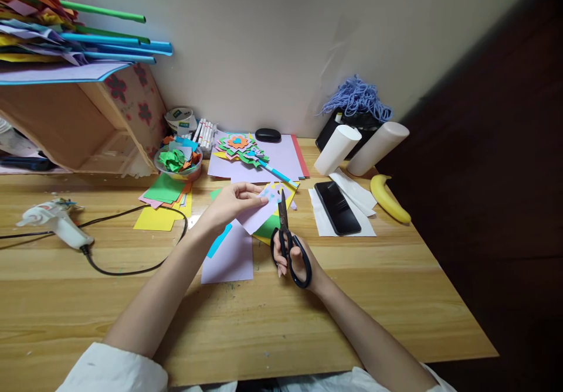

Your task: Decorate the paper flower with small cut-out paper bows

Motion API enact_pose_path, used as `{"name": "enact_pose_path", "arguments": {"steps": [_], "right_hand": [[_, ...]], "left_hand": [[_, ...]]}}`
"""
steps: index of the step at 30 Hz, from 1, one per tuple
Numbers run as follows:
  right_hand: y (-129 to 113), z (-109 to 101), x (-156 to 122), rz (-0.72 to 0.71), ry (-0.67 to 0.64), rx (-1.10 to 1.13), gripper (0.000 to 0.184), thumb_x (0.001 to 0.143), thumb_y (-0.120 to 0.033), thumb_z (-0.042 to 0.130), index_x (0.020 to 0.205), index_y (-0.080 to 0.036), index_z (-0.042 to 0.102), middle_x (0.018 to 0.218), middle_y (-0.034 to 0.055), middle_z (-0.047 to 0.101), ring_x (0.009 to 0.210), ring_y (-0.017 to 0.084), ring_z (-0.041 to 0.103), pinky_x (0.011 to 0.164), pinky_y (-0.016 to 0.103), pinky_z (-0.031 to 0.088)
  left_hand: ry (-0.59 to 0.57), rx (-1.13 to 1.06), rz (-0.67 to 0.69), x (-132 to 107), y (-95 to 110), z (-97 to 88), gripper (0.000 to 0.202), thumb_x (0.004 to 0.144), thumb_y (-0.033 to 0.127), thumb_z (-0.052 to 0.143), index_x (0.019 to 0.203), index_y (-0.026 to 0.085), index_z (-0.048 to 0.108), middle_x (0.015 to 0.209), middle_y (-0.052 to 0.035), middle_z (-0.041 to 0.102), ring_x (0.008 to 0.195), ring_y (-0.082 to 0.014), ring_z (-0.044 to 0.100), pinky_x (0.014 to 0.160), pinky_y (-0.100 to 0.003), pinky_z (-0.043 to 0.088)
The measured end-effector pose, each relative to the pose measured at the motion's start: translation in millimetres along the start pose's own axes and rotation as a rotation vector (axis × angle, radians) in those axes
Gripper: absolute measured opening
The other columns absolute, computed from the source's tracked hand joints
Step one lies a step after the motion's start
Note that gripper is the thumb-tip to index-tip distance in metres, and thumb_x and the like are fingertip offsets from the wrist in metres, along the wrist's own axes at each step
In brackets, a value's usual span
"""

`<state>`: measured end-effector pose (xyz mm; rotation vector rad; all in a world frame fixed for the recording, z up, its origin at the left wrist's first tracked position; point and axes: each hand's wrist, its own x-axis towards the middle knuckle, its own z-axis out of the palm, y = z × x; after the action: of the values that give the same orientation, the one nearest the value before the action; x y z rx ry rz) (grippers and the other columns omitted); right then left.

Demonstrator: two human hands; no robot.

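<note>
My left hand (231,201) pinches a small lilac paper piece (259,211) above the wooden table (132,298). My right hand (295,260) grips black scissors (287,237) through the handle loops, blades pointing away and meeting the paper's right edge. Under the hands lie a lilac sheet (229,257), a turquoise strip (219,240) and green and yellow sheets.
A glue gun (57,221) with a black cord lies at left. A bowl of paper scraps (178,162), coloured sheets (162,204), a layered paper cutout (240,146), a phone (336,207), a banana (387,198) and two white rolls (336,149) lie behind.
</note>
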<state>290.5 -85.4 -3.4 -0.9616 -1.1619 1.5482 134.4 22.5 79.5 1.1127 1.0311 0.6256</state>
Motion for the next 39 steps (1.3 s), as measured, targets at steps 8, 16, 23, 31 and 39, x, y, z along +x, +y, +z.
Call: {"name": "enact_pose_path", "arguments": {"steps": [8,16,23,31,39], "right_hand": [[-1,1,-1,0.06,-0.085,0.047,0.066,0.054,-0.08,0.048,0.076,-0.018,0.042,0.05,-0.0087,0.037,0.036,0.004,0.035,0.037,0.019,0.04],[-4,2,-2,0.09,-0.151,0.06,0.068,0.051,-0.082,0.044,0.075,-0.018,0.042,0.05,-0.0089,0.036,0.036,0.004,0.035,0.038,0.019,0.041],[3,-2,-3,0.067,-0.159,0.065,0.068,0.054,-0.082,0.042,0.076,-0.019,0.043,0.05,-0.0082,0.038,0.037,0.005,0.037,0.039,0.02,0.042],[1,-2,-3,0.069,-0.172,0.059,0.066,0.056,-0.08,0.044,0.077,-0.018,0.043,0.05,-0.0088,0.038,0.036,0.004,0.036,0.038,0.019,0.042],[3,-2,-3,0.126,-0.171,0.075,0.066,0.053,-0.08,0.049,0.075,-0.018,0.043,0.05,-0.0087,0.036,0.037,0.004,0.033,0.037,0.019,0.041]], "left_hand": [[0.095,0.0,0.041,-1,5,-8.3,0.048,0.053,0.036,0.079,0.091,0.016,0.06,0.077,-0.0026,0.067,0.062,-0.0107,0.06,0.052,-0.018,0.041],[0.129,0.004,0.062,-2,7,-11.4,0.05,0.049,0.034,0.081,0.091,0.016,0.061,0.078,-0.0042,0.067,0.062,-0.0113,0.061,0.053,-0.018,0.042],[0.121,0.025,0.054,-4,10,-10.9,0.048,0.047,0.032,0.082,0.086,0.015,0.06,0.073,-0.0013,0.066,0.057,-0.0087,0.058,0.052,-0.018,0.041],[0.128,0.089,0.05,-4,11,-12.2,0.048,0.048,0.034,0.081,0.085,0.014,0.06,0.075,-0.0029,0.065,0.056,-0.0087,0.057,0.047,-0.017,0.039],[0.148,0.076,0.065,-6,12,-11.9,0.052,0.049,0.035,0.081,0.093,0.015,0.061,0.076,-0.0031,0.066,0.062,-0.0111,0.061,0.058,-0.021,0.047]]}}
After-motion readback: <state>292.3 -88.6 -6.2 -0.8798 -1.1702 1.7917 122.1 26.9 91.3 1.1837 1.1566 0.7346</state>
